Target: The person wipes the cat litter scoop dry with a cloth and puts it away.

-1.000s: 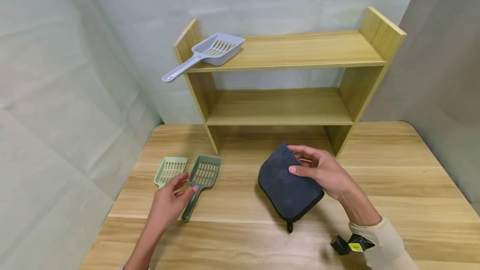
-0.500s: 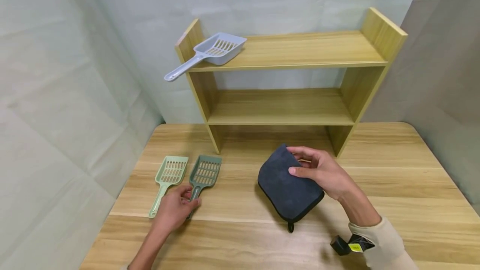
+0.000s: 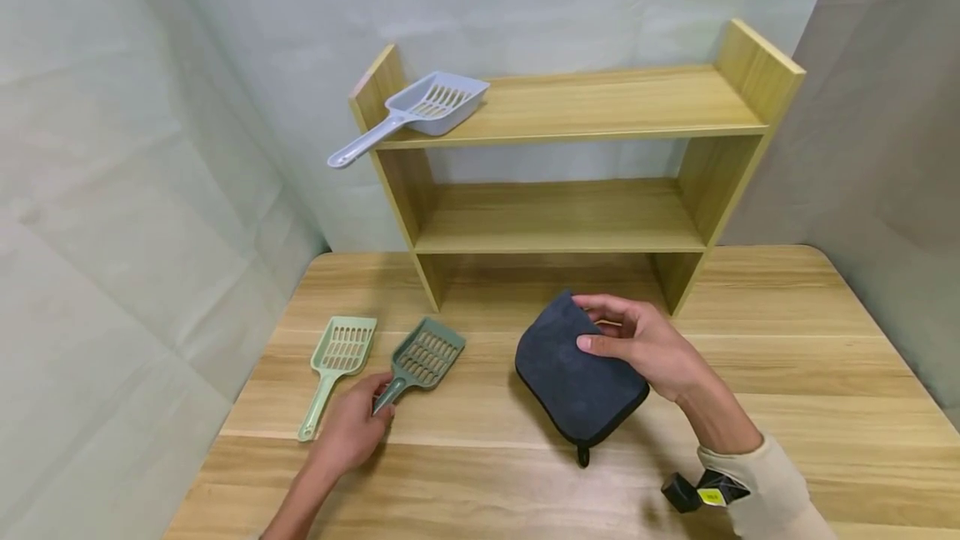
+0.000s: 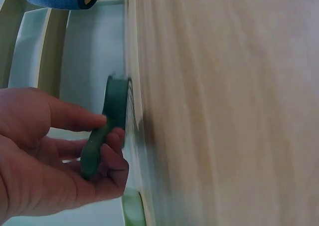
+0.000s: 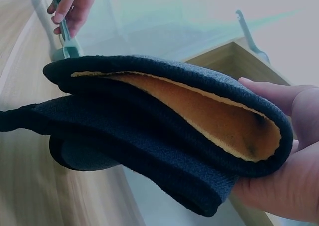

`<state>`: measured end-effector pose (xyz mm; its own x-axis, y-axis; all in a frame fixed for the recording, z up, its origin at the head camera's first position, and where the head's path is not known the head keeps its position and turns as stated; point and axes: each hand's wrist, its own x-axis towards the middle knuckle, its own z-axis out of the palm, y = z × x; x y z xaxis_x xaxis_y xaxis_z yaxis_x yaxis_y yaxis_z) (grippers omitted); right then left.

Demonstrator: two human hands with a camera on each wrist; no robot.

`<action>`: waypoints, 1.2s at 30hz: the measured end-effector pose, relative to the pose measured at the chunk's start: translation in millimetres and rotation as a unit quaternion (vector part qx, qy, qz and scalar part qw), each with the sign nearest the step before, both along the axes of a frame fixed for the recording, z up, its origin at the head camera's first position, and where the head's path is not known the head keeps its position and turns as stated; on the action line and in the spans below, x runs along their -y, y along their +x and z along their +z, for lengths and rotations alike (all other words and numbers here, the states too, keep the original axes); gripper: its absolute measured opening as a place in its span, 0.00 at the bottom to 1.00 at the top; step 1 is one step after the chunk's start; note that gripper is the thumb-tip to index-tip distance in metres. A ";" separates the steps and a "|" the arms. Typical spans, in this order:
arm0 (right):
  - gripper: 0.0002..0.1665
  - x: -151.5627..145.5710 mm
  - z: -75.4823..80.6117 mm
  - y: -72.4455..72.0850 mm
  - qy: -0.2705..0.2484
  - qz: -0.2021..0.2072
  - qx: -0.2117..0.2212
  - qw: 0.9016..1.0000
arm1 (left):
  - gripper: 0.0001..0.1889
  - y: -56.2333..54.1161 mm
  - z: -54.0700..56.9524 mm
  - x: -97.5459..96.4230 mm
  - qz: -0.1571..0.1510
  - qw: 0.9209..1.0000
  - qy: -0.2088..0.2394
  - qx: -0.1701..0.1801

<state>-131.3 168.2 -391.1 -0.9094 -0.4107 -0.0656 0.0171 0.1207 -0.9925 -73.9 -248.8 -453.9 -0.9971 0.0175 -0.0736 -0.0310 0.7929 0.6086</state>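
My left hand [image 3: 354, 430] holds a dark green cat litter scoop [image 3: 429, 352] by its handle, at the left of the table. The left wrist view shows thumb and fingers around that handle, with the scoop's head [image 4: 117, 101] close over the tabletop. Left of it lies a light green litter scoop [image 3: 344, 346], handle toward me. In my right hand [image 3: 651, 344] is a folded dark blue cloth [image 3: 572, 369] with black edging and a small loop, gripped at its upper right edge. From the right wrist, the cloth's tan inner side [image 5: 199, 113] shows between the folds.
A wooden shelf unit [image 3: 558, 219] stands at the back of the table [image 3: 795, 407]. On its top board a pale lavender litter scoop [image 3: 450, 119] rests at the left, handle jutting past the front edge. A black device [image 3: 693, 490] is strapped at my right sleeve.
My left hand came down from above the scoops and took the dark green scoop's handle. The scoop has turned, its head swinging right. The right hand and cloth have stayed put.
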 end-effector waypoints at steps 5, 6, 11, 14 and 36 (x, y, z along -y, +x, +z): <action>0.37 -1.0 0.7 0.7 0.003 0.002 0.002 1.000 | 0.25 1.5 -2.3 -7.7 -0.039 0.999 0.002 -0.021; 0.37 -1.2 0.8 0.7 0.005 0.002 0.001 1.000 | 0.25 1.3 -2.6 -9.6 -0.044 0.999 0.001 -0.027; 0.36 -2.6 1.2 0.9 0.012 0.005 -0.002 1.000 | 0.24 -2.1 -0.1 -18.7 -0.057 0.997 -0.010 -0.055; 0.36 -3.4 1.1 0.9 0.012 0.013 0.003 1.000 | 0.23 -6.3 4.7 -23.2 -0.064 0.995 -0.014 -0.080; 0.33 -2.1 -3.1 -1.5 -0.041 0.114 0.023 0.992 | 0.14 -49.9 34.0 -71.2 -0.121 0.974 -0.038 -0.186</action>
